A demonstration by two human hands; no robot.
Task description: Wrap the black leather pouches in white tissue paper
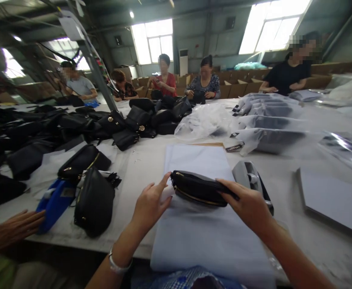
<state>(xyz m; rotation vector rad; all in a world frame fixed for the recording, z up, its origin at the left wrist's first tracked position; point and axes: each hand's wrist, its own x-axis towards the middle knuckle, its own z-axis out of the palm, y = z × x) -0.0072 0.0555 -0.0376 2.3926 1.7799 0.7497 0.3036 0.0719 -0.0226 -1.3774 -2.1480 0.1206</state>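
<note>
A black zippered bag [201,188] with gold zippers is held over a stack of white paper sheets [206,241]. My left hand [152,202], with a silver bangle at the wrist, is at the bag's left end, thumb and forefinger around something white beside the bag. At the bag's right end my right hand [246,200] grips it, thumb in front and fingers on top. A grey tape dispenser [245,174] lies just behind my right hand. Two black bags, one of them upright [94,200], are to the left.
A co-worker's hand [16,230] touches a blue object [55,204] at left. Black bags [136,118] are heaped at the back left. Bags in clear plastic [272,138] lie at the back right, with white sheets [335,200] nearer. Several people work across the table.
</note>
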